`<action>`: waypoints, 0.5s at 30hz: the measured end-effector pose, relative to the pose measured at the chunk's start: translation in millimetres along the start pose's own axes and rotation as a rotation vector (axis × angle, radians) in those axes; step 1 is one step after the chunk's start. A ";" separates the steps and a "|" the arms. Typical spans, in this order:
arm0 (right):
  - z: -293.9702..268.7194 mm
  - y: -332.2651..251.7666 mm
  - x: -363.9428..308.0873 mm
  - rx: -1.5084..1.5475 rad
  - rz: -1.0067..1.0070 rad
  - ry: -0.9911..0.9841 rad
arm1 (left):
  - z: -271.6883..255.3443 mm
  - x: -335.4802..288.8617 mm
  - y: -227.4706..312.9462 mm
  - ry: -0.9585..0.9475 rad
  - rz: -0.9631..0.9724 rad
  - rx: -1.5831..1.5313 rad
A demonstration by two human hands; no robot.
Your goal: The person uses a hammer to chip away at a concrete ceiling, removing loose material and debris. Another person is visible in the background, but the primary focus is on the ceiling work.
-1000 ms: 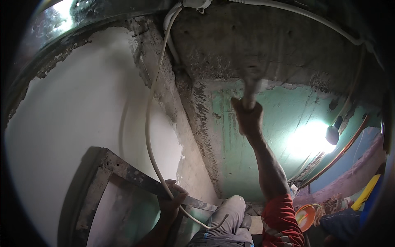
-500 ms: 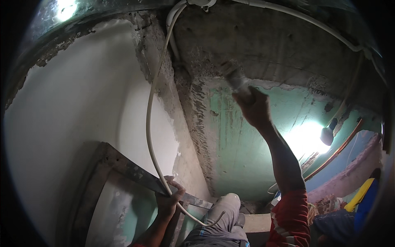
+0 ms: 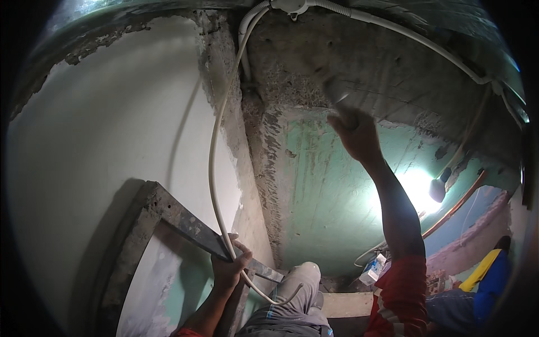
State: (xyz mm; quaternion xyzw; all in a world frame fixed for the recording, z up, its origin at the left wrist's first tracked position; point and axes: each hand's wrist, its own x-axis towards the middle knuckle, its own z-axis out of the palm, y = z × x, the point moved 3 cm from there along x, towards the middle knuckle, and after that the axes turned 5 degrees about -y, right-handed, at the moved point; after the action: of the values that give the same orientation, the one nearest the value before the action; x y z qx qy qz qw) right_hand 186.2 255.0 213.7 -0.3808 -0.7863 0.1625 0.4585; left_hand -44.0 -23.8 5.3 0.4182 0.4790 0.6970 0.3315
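Observation:
Raised in front of the green wall, my right hand (image 3: 359, 137) is closed around the handle of what looks like a brush (image 3: 337, 92). Motion blurs its head, which is close to the bare grey concrete band (image 3: 387, 73). Low and to the left, my left hand (image 3: 229, 268) grips the upper bar of a stained, dark frame (image 3: 188, 219). A pale hanging cable (image 3: 213, 163) passes across that hand, and its loose end curls over my knee (image 3: 307, 275). Whether the fingers also hold the cable, I cannot tell.
A lit bulb (image 3: 438, 190) hangs at the right before the green wall (image 3: 320, 191). White conduit (image 3: 404, 33) runs overhead from a round box (image 3: 289, 5). White plaster (image 3: 112, 112) covers the left wall. Someone in blue and yellow clothing (image 3: 488, 281) is at the lower right.
My right hand and the brush have shifted slightly right and up. My left hand keeps its grip on the frame. The whole view has moved a little.

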 end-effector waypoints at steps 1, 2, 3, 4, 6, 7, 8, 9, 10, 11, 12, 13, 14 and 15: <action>-3.2 -13.1 2.8 0.104 0.010 0.043 | 3.6 -0.4 2.5 0.019 0.017 -0.024; -1.9 -17.2 7.0 0.175 -0.103 0.137 | 5.5 1.4 5.0 0.037 0.040 -0.046; 4.5 -14.9 9.6 0.244 -0.212 0.227 | 6.0 2.4 5.6 0.022 0.025 -0.040; 11.5 -9.5 11.0 0.313 -0.322 0.315 | 6.2 3.8 6.3 0.008 0.012 -0.034; 22.5 42.8 16.9 -0.051 -0.158 0.124 | 9.6 5.2 3.0 -0.017 -0.010 -0.043; 22.9 75.4 19.4 -0.274 -0.083 0.049 | 11.5 6.4 0.8 -0.040 -0.022 -0.052; 26.0 70.5 21.9 -0.483 -0.024 -0.041 | 11.2 5.8 -0.1 -0.036 -0.027 -0.059; 27.1 67.1 21.4 -0.402 0.040 -0.099 | 9.5 3.5 7.2 -0.022 -0.055 0.017; 26.3 63.8 17.8 -0.324 0.105 -0.156 | 9.3 4.8 8.4 -0.016 -0.040 0.008; 26.2 50.2 8.0 -0.240 0.180 -0.219 | 6.9 2.4 9.1 -0.008 -0.035 0.005; 21.0 38.0 5.5 -0.198 0.169 -0.193 | 7.1 3.4 9.5 -0.002 -0.019 -0.004; 16.1 27.3 3.6 -0.157 0.158 -0.167 | 7.1 3.9 10.8 -0.003 -0.024 0.009; 6.8 16.3 1.5 -0.126 0.152 -0.135 | 9.5 4.9 12.3 -0.014 -0.030 0.013; 2.1 2.8 0.7 -0.057 0.110 -0.045 | 9.7 4.8 13.0 -0.015 -0.036 0.027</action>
State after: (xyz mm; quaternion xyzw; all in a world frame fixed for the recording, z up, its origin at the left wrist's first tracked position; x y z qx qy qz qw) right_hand 185.4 257.6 211.3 -0.4327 -0.7786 0.1733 0.4201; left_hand -38.1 -20.1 20.7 0.4192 0.4932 0.6812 0.3420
